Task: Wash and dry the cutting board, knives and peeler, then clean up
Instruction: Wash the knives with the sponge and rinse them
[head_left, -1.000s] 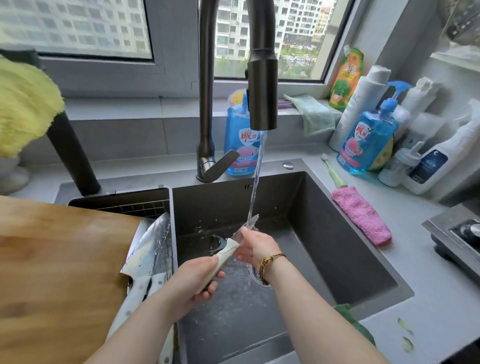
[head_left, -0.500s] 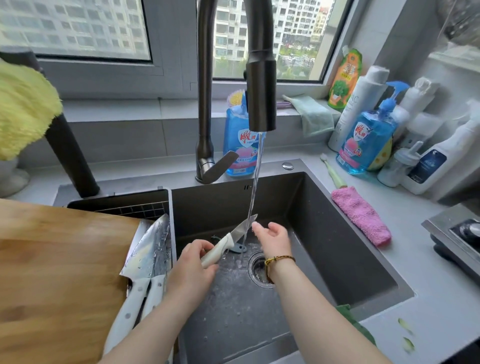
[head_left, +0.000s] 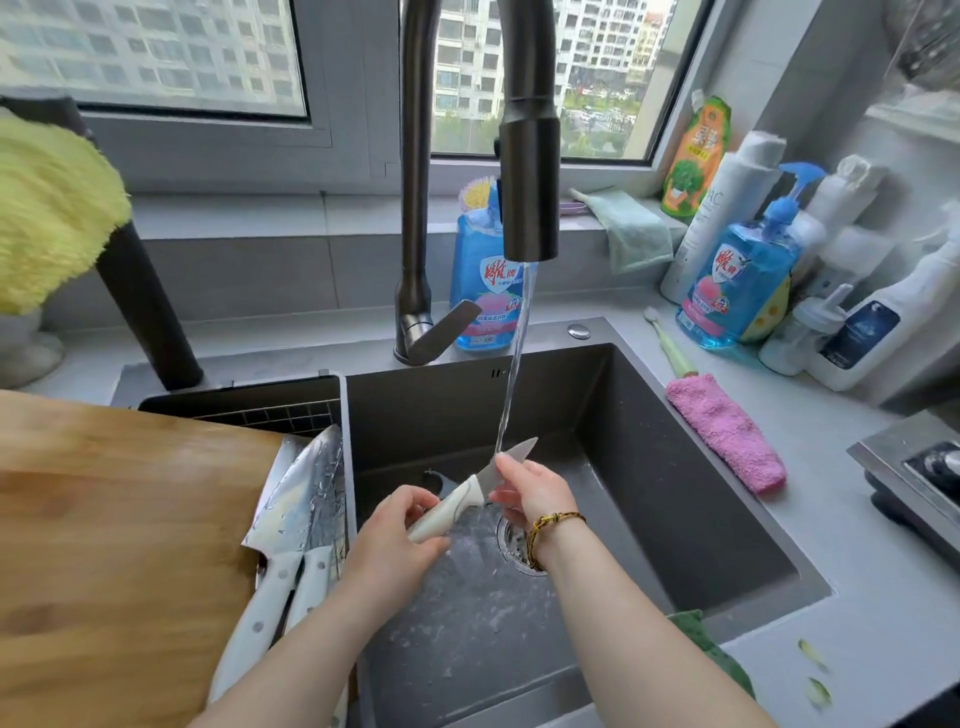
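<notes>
From my remote seat, the biggest thing in view is the dark grey rectangular sink (head_left: 675, 493), with the tall dark metal faucet (head_left: 527, 197) running a thin stream of water (head_left: 511, 374) into it. To the left lies the brown wooden cutting board (head_left: 114, 545), its right edge touching two large steel knives with white riveted handles (head_left: 306, 493), which lie wet beside the basin wall, tips pointing away from me. The left forearm crosses in front of their handles. A pink fluffy cloth (head_left: 727, 436) rests on the grey counter right of the sink, well apart from the hands. Over the basin, the left hand (head_left: 389, 551) curls its fingers round the handle of the small white-handled paring knife (head_left: 467, 493), while the right hand (head_left: 535, 493) pinches its blade between thumb and fingertips, right where the stream lands. The round steel drain (head_left: 511, 545) is partly hidden behind the right wrist.
</notes>
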